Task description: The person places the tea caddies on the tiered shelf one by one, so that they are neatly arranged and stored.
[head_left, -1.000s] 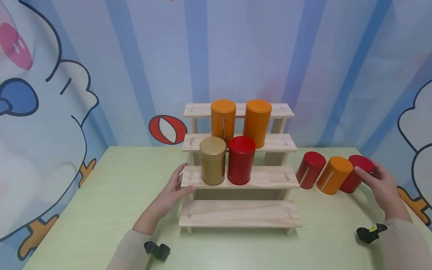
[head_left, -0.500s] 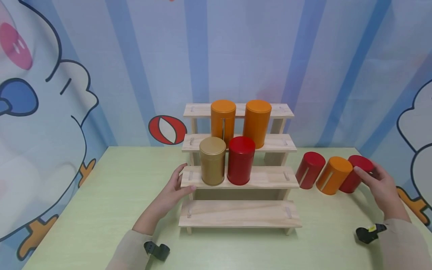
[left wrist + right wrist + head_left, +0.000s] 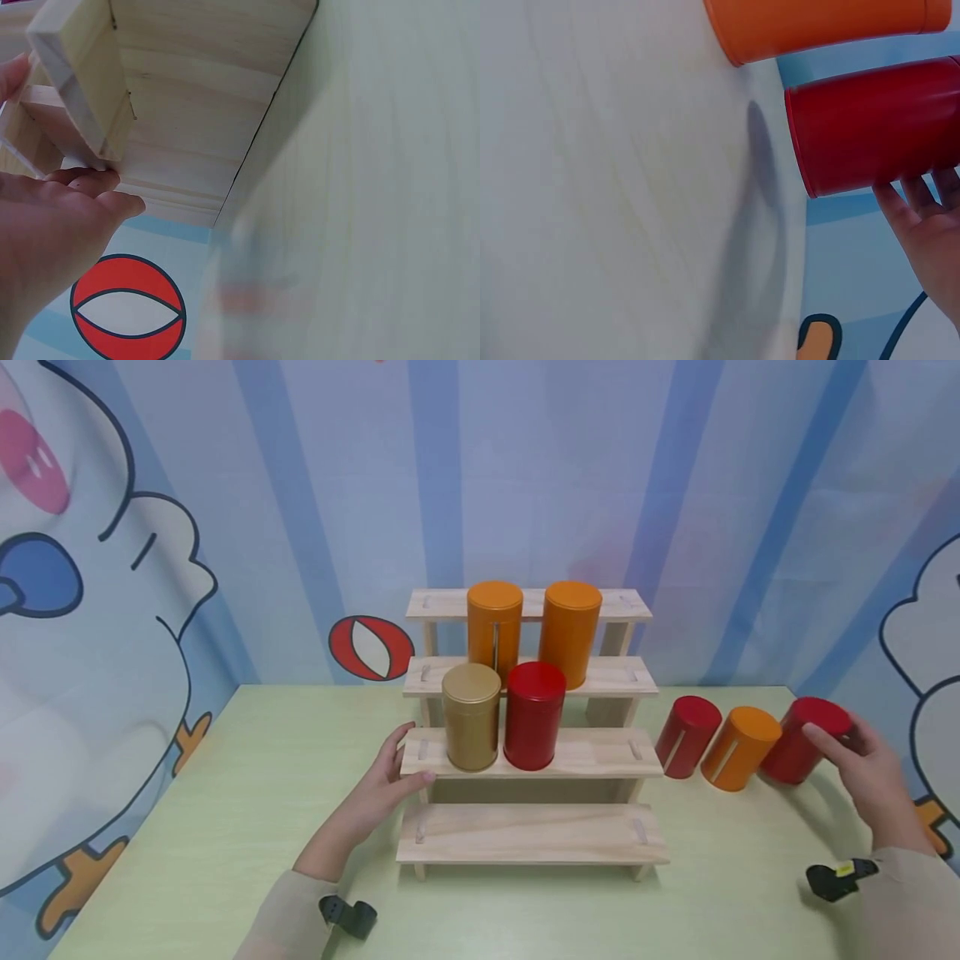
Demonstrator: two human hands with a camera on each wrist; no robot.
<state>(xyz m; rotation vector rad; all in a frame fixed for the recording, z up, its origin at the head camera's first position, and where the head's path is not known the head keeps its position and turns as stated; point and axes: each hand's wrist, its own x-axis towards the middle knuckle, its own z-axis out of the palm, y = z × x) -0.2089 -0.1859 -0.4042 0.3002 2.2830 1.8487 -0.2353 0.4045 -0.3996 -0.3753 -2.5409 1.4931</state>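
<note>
At the far right of the head view, my right hand [image 3: 873, 768] grips a red canister [image 3: 798, 743] near its lid, thumb on the near side. In the right wrist view the fingers press the side of this red canister [image 3: 877, 124], and a shadow lies on the table below. My left hand [image 3: 378, 793] holds the left end of a wooden tiered shelf [image 3: 532, 835], thumb on top of the second step from the bottom. The left wrist view shows the left hand's fingers [image 3: 90, 180] against that board's underside.
A gold canister [image 3: 471, 718] and a red canister [image 3: 535, 718] stand on the second step, two orange canisters [image 3: 570, 635] one step higher. Beside the shelf on the table [image 3: 300, 760] are a narrow red canister [image 3: 688, 735] and an orange canister [image 3: 741, 747]. A printed curtain [image 3: 525, 468] hangs behind.
My right hand has moved right with the red canister, leaving more space from the orange one beside it. The left hand keeps its place on the shelf.
</note>
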